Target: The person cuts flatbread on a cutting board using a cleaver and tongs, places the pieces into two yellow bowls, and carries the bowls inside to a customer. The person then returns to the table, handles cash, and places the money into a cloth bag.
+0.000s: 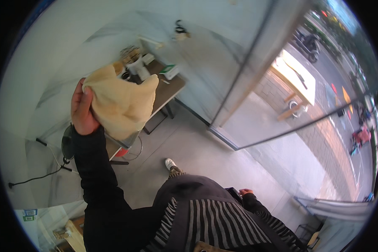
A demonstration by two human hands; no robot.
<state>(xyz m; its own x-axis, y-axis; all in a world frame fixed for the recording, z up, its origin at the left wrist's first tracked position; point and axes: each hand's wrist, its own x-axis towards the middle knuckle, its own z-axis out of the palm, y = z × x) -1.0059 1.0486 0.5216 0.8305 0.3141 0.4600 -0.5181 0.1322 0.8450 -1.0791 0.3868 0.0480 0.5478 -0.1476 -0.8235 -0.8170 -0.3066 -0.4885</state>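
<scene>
A pale yellow cloth [123, 104] hangs from my left hand [83, 110], which is raised at the left and pinches the cloth's upper left corner. The cloth is spread in front of a dark-topped table and hides part of it. My right hand [246, 191] is low at my side, beside a small black object [234, 193]; whether it holds that object I cannot tell.
The table [173, 89] against the wall bears a white container [134, 64], a green and white box [169, 71] and cups. A glass partition with a metal frame stands at the right; beyond it are a wooden table [297, 78] and a parked scooter [308, 44]. A black cable [37, 179] hangs at the left.
</scene>
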